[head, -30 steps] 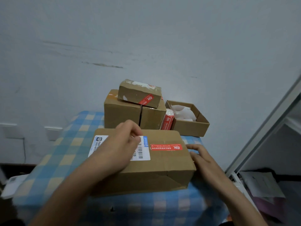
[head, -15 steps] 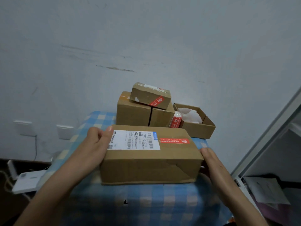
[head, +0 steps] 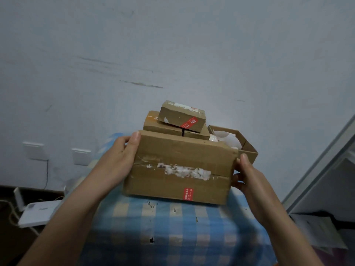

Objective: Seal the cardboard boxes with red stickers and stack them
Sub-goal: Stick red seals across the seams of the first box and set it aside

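Your left grip (head: 123, 160) and right grip (head: 247, 177) clamp the box (head: 180, 150) by its ends, tilted over the counter (head: 172, 227) (seam tape torn). With a loose squeeze it could slip and topple the small box (head: 182, 116) behind.

Head-worn view, facing forward and down, close over table (head: 172, 227)

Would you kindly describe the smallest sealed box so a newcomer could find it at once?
At the far end of the blue checked table, by the wall, stands a stack of cardboard boxes. The small box lies skewed on top, the only one with a red sticker slanting across its front.
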